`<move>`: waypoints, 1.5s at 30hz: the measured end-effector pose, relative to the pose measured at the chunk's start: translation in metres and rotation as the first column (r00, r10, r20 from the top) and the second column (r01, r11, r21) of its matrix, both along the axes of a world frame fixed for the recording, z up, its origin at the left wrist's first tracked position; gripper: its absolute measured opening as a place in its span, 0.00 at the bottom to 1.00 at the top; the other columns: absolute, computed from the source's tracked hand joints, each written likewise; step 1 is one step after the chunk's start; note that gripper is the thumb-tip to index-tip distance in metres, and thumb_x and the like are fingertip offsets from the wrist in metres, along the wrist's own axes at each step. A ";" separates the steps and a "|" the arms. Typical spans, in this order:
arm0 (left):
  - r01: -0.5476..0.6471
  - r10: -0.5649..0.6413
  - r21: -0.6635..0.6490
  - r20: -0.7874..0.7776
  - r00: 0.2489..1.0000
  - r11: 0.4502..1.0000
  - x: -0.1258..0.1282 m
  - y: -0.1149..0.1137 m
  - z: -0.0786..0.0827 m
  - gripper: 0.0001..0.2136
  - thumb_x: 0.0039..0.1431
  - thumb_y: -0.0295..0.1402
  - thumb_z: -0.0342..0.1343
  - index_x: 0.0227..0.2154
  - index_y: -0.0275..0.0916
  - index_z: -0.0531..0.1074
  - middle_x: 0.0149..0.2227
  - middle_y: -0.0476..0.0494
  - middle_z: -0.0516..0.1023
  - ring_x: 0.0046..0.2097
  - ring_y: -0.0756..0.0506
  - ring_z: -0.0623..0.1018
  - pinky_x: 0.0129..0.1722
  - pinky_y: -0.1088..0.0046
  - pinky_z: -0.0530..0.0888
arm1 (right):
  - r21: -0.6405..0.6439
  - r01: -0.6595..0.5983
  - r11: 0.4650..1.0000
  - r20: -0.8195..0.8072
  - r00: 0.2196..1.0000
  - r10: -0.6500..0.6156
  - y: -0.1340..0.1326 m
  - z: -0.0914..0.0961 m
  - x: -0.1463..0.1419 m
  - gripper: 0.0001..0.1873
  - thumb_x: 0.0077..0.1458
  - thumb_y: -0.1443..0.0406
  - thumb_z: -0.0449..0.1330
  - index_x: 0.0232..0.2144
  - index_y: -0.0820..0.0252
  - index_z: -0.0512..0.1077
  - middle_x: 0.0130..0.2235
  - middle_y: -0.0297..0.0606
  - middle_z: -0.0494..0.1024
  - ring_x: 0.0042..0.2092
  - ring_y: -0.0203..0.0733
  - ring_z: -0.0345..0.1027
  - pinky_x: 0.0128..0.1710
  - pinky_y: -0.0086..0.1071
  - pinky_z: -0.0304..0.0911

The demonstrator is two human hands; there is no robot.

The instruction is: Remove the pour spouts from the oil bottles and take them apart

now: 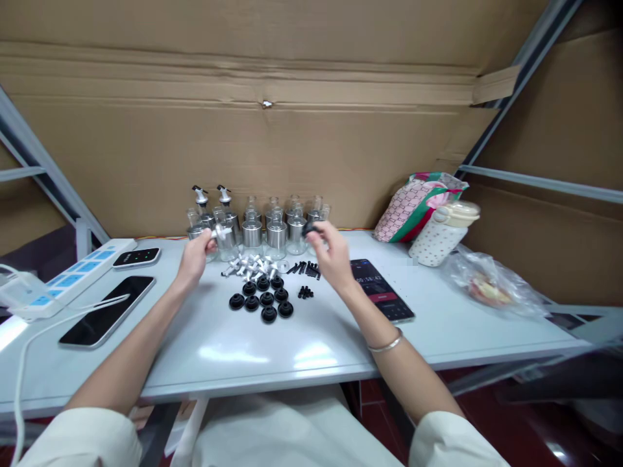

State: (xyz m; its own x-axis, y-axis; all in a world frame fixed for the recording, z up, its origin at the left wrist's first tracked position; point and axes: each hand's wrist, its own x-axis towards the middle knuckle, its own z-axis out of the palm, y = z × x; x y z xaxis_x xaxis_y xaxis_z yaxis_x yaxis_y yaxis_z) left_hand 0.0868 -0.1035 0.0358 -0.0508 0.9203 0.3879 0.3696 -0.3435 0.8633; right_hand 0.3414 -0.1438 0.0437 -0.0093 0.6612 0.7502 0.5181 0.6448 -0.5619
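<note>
My left hand (193, 261) is closed on a small white-and-silver pourer spout (221, 232), held up in front of the bottles. Pinched in my right hand (331, 254) is a black stopper (308, 228). Between and below the hands lie a heap of white spouts (254, 267), several round black stoppers (267, 298), black flip levers (305, 268) and tiny black pieces (305, 292). Behind them stand rows of glass bottles with steel bands (276, 235); two at the back left carry fitted pourers (224, 193).
A phone showing a timer (382, 288) lies right of my right hand. Farther right are a patterned pouch (406, 204), a dotted bottle (440, 237) and a plastic bag (491, 285). At left are a power strip (73, 275), a black phone (109, 311) and a smaller device (137, 257).
</note>
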 end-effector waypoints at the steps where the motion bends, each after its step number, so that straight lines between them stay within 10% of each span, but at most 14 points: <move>1: -0.060 0.061 0.024 -0.064 0.996 0.998 -0.005 0.004 -0.003 0.20 0.58 0.49 0.40 0.18 0.40 0.55 0.20 0.50 0.60 0.25 0.50 0.61 0.29 0.72 0.61 | 0.008 0.081 0.997 -0.071 0.994 -0.080 0.003 0.000 0.006 0.14 0.62 0.57 0.47 0.40 0.59 0.67 0.38 0.43 0.71 0.40 0.42 0.65 0.42 0.36 0.62; 7: 0.044 0.002 0.072 -0.531 0.847 0.996 0.010 0.000 -0.019 0.16 0.60 0.42 0.41 0.35 0.38 0.69 0.38 0.43 0.75 0.44 0.41 0.70 0.46 0.63 0.61 | 0.008 0.015 1.000 0.128 0.992 -0.016 0.015 -0.015 0.008 0.11 0.59 0.63 0.53 0.42 0.59 0.69 0.38 0.42 0.72 0.36 0.41 0.66 0.41 0.36 0.63; 22: 0.304 -0.290 -0.139 -0.792 0.538 0.943 -0.022 0.009 -0.026 0.11 0.50 0.32 0.46 0.35 0.38 0.70 0.38 0.43 0.67 0.43 0.42 0.71 0.46 0.65 0.68 | -0.313 -0.159 0.936 0.353 0.896 0.270 0.003 -0.017 -0.004 0.09 0.54 0.68 0.56 0.39 0.62 0.68 0.32 0.37 0.72 0.33 0.38 0.66 0.36 0.32 0.62; 27: 0.287 -0.276 -0.133 -0.789 0.549 0.949 -0.021 0.004 -0.029 0.15 0.54 0.36 0.46 0.44 0.39 0.65 0.43 0.42 0.66 0.43 0.42 0.72 0.46 0.64 0.68 | -0.303 -0.214 0.929 0.447 0.829 0.337 0.002 -0.023 -0.010 0.10 0.57 0.70 0.54 0.41 0.61 0.71 0.37 0.40 0.73 0.36 0.38 0.67 0.39 0.33 0.63; 45: 0.235 -0.245 -0.134 -0.799 0.549 0.963 -0.041 0.031 -0.052 0.09 0.55 0.38 0.46 0.27 0.40 0.67 0.33 0.40 0.73 0.35 0.41 0.74 0.38 0.66 0.69 | -0.310 -0.261 0.914 0.476 0.789 0.387 -0.001 -0.028 -0.015 0.14 0.59 0.71 0.52 0.45 0.58 0.72 0.40 0.41 0.72 0.39 0.39 0.68 0.43 0.35 0.64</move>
State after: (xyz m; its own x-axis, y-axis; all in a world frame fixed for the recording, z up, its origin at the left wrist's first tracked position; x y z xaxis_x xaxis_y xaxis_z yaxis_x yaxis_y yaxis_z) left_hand 0.0463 -0.0729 -0.0158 0.4994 0.8543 0.1442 0.8150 -0.5197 0.2562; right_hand 0.3264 -0.1447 0.0160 -0.5967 0.6908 0.4083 0.5526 0.7227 -0.4152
